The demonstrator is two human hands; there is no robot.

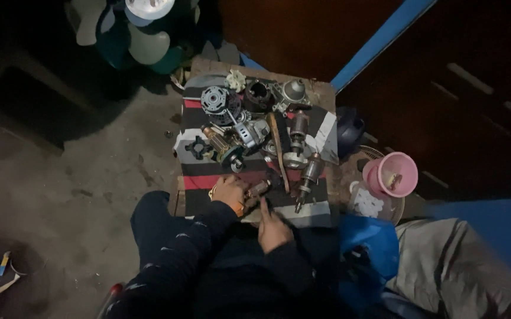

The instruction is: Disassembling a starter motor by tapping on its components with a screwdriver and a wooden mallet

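- The left hand point(229, 192) is curled around a small dull-metal cylindrical motor part point(259, 188), which pokes out just past its fingertips, low over the near edge of the striped red, black and white cloth point(314, 211).
- The right hand point(274, 229) lies just behind that part, index finger stretched out so its tip meets the piece or comes very near it; the other fingers are folded in loosely, and I cannot tell whether they hold anything.
- Judged from this, the step in hand is steadying and working on the small part. Any further handling would call for a firm left-hand grip and fine fingertip work in poor light.
- Just beyond the fingertips lie a slim brown wooden-handled tool point(279, 155) and two grey-and-copper motor armatures point(310, 175), near but apart from the hands.
- Farther off sit a round grey finned motor housing point(220, 101) and, well to the right of the fingers, a pink plastic bowl point(392, 175).
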